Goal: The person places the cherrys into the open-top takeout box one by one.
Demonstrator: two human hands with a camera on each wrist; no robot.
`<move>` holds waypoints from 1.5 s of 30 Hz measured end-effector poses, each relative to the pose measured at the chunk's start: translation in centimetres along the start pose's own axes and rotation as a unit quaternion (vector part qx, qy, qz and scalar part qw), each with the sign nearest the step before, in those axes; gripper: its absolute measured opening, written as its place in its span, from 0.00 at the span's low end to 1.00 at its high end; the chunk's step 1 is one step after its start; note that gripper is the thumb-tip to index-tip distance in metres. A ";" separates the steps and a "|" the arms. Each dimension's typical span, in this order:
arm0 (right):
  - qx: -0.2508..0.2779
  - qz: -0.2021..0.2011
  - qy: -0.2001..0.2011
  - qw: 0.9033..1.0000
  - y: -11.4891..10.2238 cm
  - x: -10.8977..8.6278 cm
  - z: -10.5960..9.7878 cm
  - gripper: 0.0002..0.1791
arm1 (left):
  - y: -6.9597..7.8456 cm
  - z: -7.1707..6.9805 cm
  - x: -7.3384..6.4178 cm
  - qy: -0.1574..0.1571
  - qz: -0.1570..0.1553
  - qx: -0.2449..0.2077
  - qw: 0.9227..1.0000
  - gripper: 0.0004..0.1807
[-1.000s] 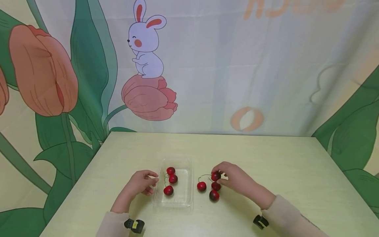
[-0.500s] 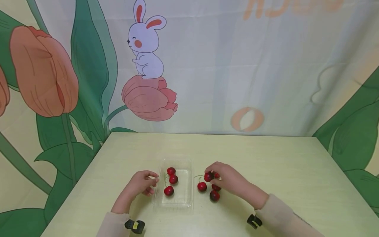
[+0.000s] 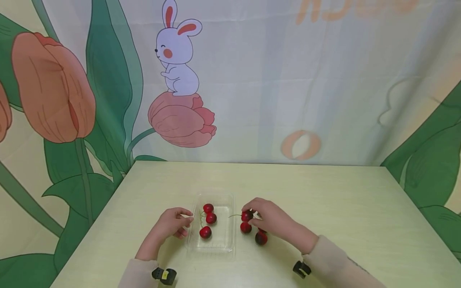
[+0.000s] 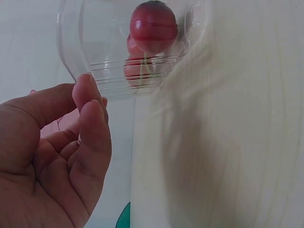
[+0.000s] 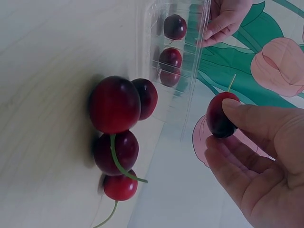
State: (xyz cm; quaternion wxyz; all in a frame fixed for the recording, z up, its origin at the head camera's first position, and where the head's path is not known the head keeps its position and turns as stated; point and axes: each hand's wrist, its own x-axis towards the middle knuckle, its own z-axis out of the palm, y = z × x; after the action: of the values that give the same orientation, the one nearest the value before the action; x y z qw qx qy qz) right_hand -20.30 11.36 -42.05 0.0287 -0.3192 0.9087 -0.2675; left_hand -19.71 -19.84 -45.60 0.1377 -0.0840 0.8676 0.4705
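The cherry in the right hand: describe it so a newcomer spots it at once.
On the pale table, find the clear container, then the right hand just to its right. That hand pinches a dark red cherry, its thin stem pointing toward the container. It alone is held; the other cherries lie on the table or in the container.

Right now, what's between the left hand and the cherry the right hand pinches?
Clear tray with three cherries inside; the head view shows it.
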 end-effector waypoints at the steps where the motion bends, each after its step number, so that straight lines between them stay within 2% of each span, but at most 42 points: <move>1: 0.001 -0.001 -0.002 1.000 -0.1 0.1 0.1 0.15 | 0.0 0.0 0.0 0.000 0.000 0.000 1.000 0.15; 13: 0.041 0.021 -0.020 0.999 -1.6 1.1 1.1 0.16 | -0.1 0.0 0.1 0.001 -0.002 -0.004 1.000 0.15; 24: 0.031 -0.017 -0.029 0.999 -2.4 2.6 2.3 0.17 | 0.1 -0.1 0.0 0.000 -0.003 -0.003 1.000 0.15; 30: 0.020 -0.018 -0.045 0.999 -2.8 3.7 3.2 0.17 | 0.0 -0.1 0.1 0.000 -0.003 -0.005 1.000 0.15; 45: 0.016 -0.038 -0.049 0.998 -2.7 4.9 4.9 0.16 | 0.1 0.0 0.0 -0.001 -0.001 -0.005 1.000 0.15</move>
State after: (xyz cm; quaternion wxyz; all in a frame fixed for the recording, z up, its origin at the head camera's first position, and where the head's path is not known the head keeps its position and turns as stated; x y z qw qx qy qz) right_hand -21.62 4.37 -44.25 0.0687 -0.3654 0.8890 -0.2672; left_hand -19.69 -19.79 -45.54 0.1381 -0.0851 0.8649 0.4751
